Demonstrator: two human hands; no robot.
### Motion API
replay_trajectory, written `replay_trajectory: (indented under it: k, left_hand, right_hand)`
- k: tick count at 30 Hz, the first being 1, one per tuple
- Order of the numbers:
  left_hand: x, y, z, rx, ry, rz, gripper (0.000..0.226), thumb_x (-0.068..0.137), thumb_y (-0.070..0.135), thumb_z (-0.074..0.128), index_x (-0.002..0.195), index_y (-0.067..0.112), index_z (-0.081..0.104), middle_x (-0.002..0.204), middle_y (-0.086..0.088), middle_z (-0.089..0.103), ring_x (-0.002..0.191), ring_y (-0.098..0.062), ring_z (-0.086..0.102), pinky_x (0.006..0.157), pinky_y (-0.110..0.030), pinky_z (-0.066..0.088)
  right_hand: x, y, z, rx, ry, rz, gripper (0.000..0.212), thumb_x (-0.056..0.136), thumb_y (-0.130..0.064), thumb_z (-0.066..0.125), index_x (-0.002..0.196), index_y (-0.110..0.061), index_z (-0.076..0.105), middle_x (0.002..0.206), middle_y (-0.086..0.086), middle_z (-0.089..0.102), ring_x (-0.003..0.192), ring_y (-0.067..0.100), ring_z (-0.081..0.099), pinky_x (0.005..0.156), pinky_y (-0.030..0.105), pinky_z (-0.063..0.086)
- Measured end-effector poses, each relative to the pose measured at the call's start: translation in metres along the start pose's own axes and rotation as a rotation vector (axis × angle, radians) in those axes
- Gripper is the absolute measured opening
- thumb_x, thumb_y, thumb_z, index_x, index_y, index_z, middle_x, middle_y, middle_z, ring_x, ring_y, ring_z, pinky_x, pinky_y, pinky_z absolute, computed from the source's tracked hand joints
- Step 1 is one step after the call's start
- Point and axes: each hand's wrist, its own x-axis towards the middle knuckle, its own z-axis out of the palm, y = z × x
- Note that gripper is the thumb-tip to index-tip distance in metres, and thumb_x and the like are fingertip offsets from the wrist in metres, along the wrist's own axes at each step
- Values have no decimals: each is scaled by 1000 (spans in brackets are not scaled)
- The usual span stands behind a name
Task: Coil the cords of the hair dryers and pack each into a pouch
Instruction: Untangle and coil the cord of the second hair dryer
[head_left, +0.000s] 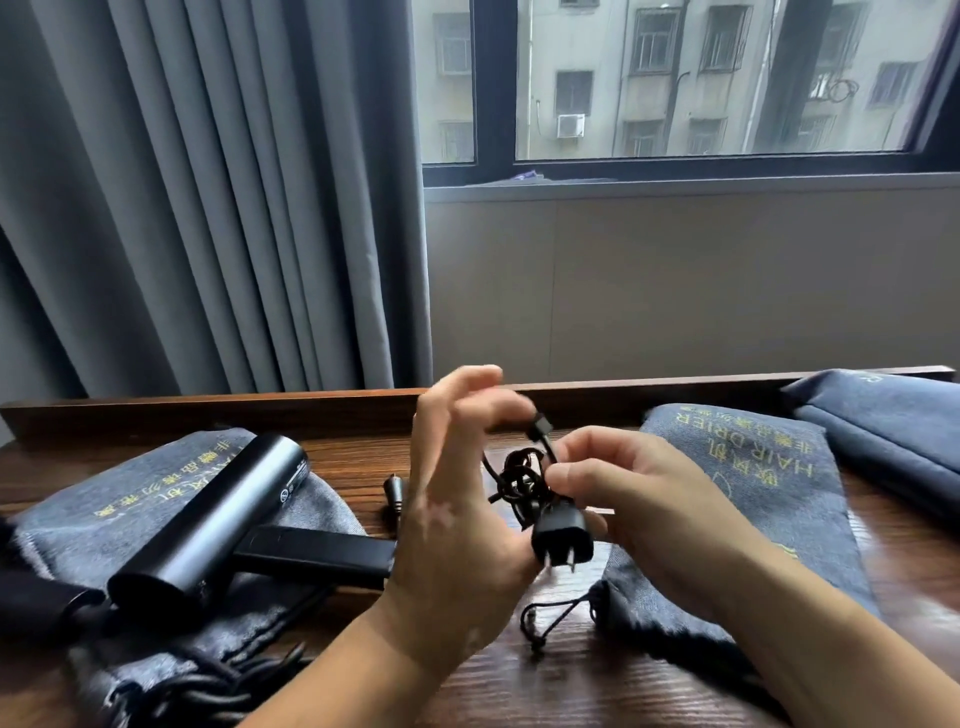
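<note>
R hand (623, 488) pinches the tangled cord (522, 480) above the counter (519, 686), w/ plug (563, 535) hanging below. L hand (457, 499): fingers blurred, half curled, can't tell grip. Hair dryer (208, 519) lies on left pouch (104, 519), handle end hidden behind L hand.

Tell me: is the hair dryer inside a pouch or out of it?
Out. The dryer lies uncovered on top of the left pouch, with its barrel and handle in full view.
</note>
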Motion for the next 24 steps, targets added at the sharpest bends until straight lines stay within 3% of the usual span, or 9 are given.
replay_trajectory:
  k: [3,6,8,10,12,14,18,21,24]
  left_hand:
    - [0,-5,5,-37,-83,-192,112,65,24,95,150,44,24,152,14,35,143,-6,37,114,-20,35]
    - [1,-11,8,-256,-103,-382,120,61,35,89,153,50,14,154,24,32,144,2,36,117,-26,34]
    - [2,-15,6,-414,-162,-464,113,60,38,88,152,45,24,150,17,46,138,2,46,115,-31,40]
    - [2,-17,3,-505,-254,-481,90,65,34,90,142,32,43,134,3,64,126,-12,61,106,-44,50]
    - [4,-17,0,-501,-281,-491,67,72,33,89,128,24,53,120,-3,70,116,-21,67,97,-48,56]
    - [5,-15,0,-504,-275,-507,60,74,30,89,122,23,53,113,-4,71,108,-24,70,91,-48,59]
    - [5,-15,-1,-492,-302,-534,57,72,39,87,113,20,53,109,-2,71,100,-22,72,86,-40,61]
    - [6,-19,-3,-562,-259,-577,49,78,28,85,109,8,53,105,-8,74,92,-29,74,79,-36,61]
    - [9,-21,-2,-633,-165,-675,47,70,31,85,103,6,62,93,-12,75,80,-28,74,69,-32,59]
  right_hand:
    - [2,2,-2,169,-14,64,16,60,-14,76,74,-15,68,82,21,63,75,32,57,63,34,51]
    - [2,1,-4,292,-59,51,10,71,-7,68,79,-13,67,83,23,69,76,35,64,70,43,53]
    - [0,-2,-5,351,-76,34,12,78,-3,66,87,-10,68,80,22,69,68,31,65,62,39,56]
    - [-1,-4,-5,393,-93,26,15,82,2,64,96,-6,65,77,21,67,62,27,64,53,35,56]
    - [-2,-8,-4,406,-93,14,17,84,-1,55,100,-4,61,76,20,66,60,26,63,54,38,57]
    - [-3,-9,-5,405,-70,5,16,85,-2,53,100,-4,59,78,21,64,60,28,61,56,41,57]
    - [-1,-7,-14,156,71,-16,13,97,1,46,100,-9,54,71,15,60,54,26,53,49,30,40]
    - [2,-13,-35,-26,220,-63,21,98,4,45,90,-11,57,54,6,42,45,17,33,45,24,23]
    - [4,-21,-69,-362,294,-148,25,99,-13,57,77,-17,67,48,-3,39,44,15,30,47,26,25]
